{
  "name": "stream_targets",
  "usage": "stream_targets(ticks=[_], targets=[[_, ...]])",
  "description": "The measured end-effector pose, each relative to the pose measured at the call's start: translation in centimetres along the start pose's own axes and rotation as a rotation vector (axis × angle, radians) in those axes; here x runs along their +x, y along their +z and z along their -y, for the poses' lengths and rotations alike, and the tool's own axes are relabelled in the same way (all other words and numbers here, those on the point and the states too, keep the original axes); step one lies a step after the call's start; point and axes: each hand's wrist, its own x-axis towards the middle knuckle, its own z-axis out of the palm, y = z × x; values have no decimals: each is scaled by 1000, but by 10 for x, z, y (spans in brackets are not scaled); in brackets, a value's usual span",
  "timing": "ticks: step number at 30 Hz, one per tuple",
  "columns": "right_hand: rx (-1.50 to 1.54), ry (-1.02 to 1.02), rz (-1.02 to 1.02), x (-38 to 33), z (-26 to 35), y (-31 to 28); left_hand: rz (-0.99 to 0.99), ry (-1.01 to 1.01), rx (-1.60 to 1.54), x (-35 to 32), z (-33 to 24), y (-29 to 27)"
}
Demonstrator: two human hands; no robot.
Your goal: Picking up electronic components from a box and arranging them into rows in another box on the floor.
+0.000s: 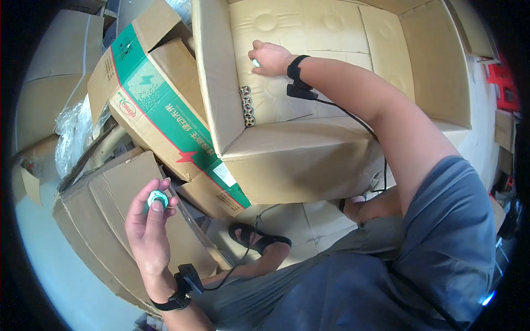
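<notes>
In my left hand (150, 223), raised at the lower left, a small round part with a teal and white face (157, 199) is pinched between thumb and fingers. My right hand (271, 58) reaches inside the large open cardboard box (287, 149), above its bottom near the left wall. Its fingers are closed around a small piece (256, 63), of which only a pale teal-white bit shows. Just below that hand, several small round shiny metal parts (248, 107) stand in a row along the box's left wall.
Flattened cardboard with round dents lines the box (331, 33). Left of it leans a brown carton with a green band (165, 110). Another open carton (110, 220) lies below, beside clear plastic wrap (74, 132). A cable (353, 117) runs from my right wrist; my sandalled foot (259, 237) is below.
</notes>
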Motion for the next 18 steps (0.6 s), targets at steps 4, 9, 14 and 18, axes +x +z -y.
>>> stream_targets(ticks=[4, 9, 14, 18], targets=[[-14, -4, 23, 4, -3, 3, 10, 6, 8, 0, 0, 1], [367, 57, 12, 9, 8, 6, 7, 5, 16, 1, 2, 2], [58, 37, 15, 18, 4, 3, -2, 4, 5, -1, 0, 0], [211, 69, -2, 16, 6, 7, 1, -4, 13, 1, 0, 2]])
